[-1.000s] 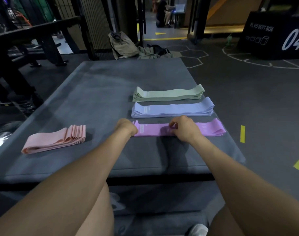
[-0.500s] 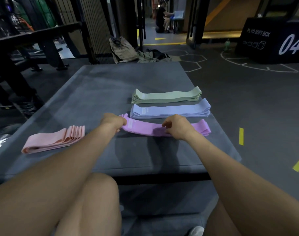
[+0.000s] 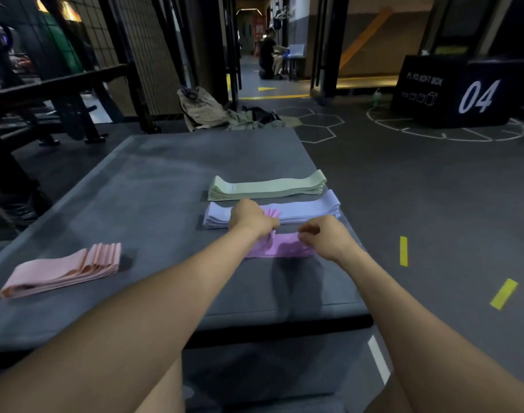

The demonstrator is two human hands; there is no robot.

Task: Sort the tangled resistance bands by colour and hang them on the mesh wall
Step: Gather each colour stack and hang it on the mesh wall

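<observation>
The left hand (image 3: 252,219) gripped one end of the purple resistance bands (image 3: 280,245), with the fingers curled around it, so that the folded edges of the bands fanned out above the knuckles. The right hand (image 3: 326,238) pinched the same bands at their other side, thumb and fingers closed on the material. Between the two hands the purple bands were bunched and a little lifted, and their lower part lay on the grey mat (image 3: 153,186), near its right edge.

Just behind the hands lay the lavender-blue bands (image 3: 311,207), in a flat and neat stack; the left hand covered a part of it. Just beyond this stack, the sage green bands (image 3: 269,186) lay parallel to it, also stacked flat. The pink bands (image 3: 67,271) were well apart from the others, on the left side of the mat, folded in a pile with the looped ends turned to the right.

Around the mat was a dark gym floor with yellow tape marks (image 3: 404,251) at the right and white hexagon lines (image 3: 316,125) farther back. A black plyo soft box (image 3: 460,90) with the number 04 stood at the far right. A beige bag (image 3: 202,110) and some clothes lay past the far end of the mat. A mesh wall (image 3: 147,55) rose behind at the left. A person (image 3: 268,53) sat far away in the corridor.
</observation>
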